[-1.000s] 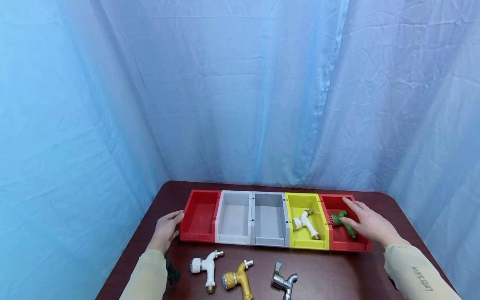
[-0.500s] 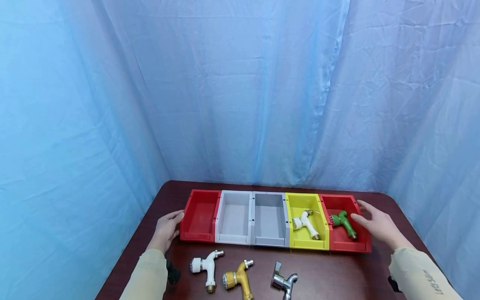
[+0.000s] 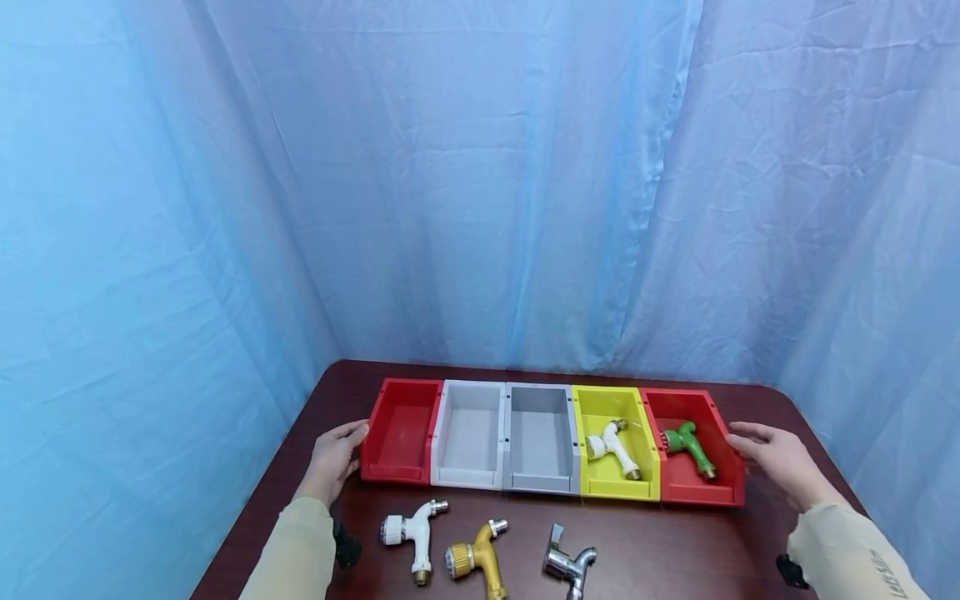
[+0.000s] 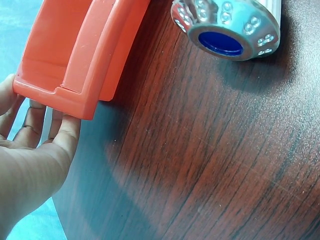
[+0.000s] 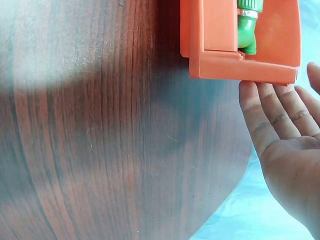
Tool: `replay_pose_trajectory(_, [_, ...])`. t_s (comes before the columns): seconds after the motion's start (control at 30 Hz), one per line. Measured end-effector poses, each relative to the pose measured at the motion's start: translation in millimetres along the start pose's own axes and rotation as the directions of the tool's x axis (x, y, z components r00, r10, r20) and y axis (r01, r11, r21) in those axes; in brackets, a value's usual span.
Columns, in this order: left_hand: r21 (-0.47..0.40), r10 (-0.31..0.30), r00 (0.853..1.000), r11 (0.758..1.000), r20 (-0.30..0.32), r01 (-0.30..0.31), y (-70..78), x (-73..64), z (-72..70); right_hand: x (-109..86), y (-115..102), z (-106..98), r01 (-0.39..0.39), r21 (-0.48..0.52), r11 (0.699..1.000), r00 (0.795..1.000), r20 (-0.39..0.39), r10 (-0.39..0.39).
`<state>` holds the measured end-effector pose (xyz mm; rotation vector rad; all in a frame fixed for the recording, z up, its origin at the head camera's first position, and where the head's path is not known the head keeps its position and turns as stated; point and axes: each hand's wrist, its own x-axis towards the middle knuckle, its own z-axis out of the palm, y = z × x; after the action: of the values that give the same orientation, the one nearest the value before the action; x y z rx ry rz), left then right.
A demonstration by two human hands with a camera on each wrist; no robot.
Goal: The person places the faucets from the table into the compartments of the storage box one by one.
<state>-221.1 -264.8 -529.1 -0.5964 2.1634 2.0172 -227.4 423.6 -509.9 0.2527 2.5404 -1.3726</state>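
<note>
My left hand touches the outer side of the red bin at the row's left end. In the left wrist view its fingertips rest against that wall, with the thumb by the rim. My right hand is at the outer side of the red bin at the right end. Its fingers are extended in the right wrist view, fingertips at the wall and thumb apart from it. A green tap lies inside this bin. A white tap lies in the yellow bin beside it.
Between the end bins stand a white bin, a grey bin and the yellow one. In front of the row, a white tap, a gold tap and a chrome tap lie on the dark table. Blue curtains surround it.
My right hand has moved rightward from above the right red bin to its outer side, uncovering the green tap. My left hand has stayed at the left bin. The row shifted barely, if at all.
</note>
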Motion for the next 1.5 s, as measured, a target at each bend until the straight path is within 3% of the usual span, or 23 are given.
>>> replay_pose_trajectory(0.3, [0.002, 0.000, 1.000, 1.000, 0.000, 0.000, 0.1, -0.7, 0.3, -1.6, 2, -3, -0.064, 0.113, 0.992, 0.998, 0.002, 0.064])
replay_pose_trajectory(0.53, [0.001, 0.000, 1.000, 1.000, 0.001, 0.000, -0.8, -0.2, 0.1, -2.2, 11, -2, -0.104, 0.322, 0.941, 0.994, 0.043, 0.096])
replay_pose_trajectory(0.83, [-0.001, -0.011, 1.000, 1.000, 0.005, 0.011, -1.0, 1.1, -0.1, 1.0, 17, -5, -0.076, 0.330, 0.941, 0.997, 0.050, 0.063])
replay_pose_trajectory(1.03, [0.005, -0.006, 1.000, 1.000, 0.002, 0.006, -1.1, 0.4, -0.7, 1.9, 14, -5, -0.096, 0.407, 0.909, 0.995, 0.056, 0.080])
replay_pose_trajectory(1.33, [0.007, -0.002, 1.000, 1.000, 0.007, 0.001, -1.0, 0.6, -0.2, -0.8, 11, -4, -0.104, 0.445, 0.889, 0.995, 0.039, 0.097])
replay_pose_trajectory(1.5, [0.016, 0.000, 1.000, 1.000, 0.001, 0.000, -1.4, 0.9, -0.2, 0.1, 12, -3, -0.113, 0.423, 0.899, 0.993, 0.035, 0.109])
